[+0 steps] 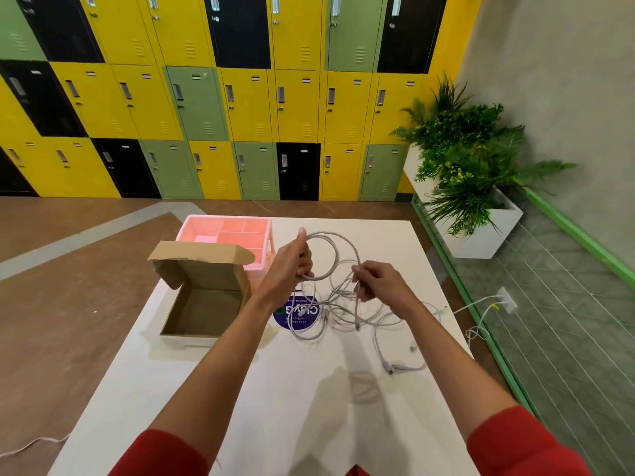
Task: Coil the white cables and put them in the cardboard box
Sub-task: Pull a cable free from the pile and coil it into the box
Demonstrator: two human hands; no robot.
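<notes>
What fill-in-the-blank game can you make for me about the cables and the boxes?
1. The box holds nothing, so it is ____.
2. The tray behind it is coloured ____.
3. The left hand holds a cable loop, while the ____ hand pinches the tangle.
Missing words: empty; pink; right.

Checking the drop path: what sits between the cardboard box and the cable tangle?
Head view: the left forearm crosses that gap; a round blue sticker lies there on the white table, partly under the white cables. Nothing else.
</notes>
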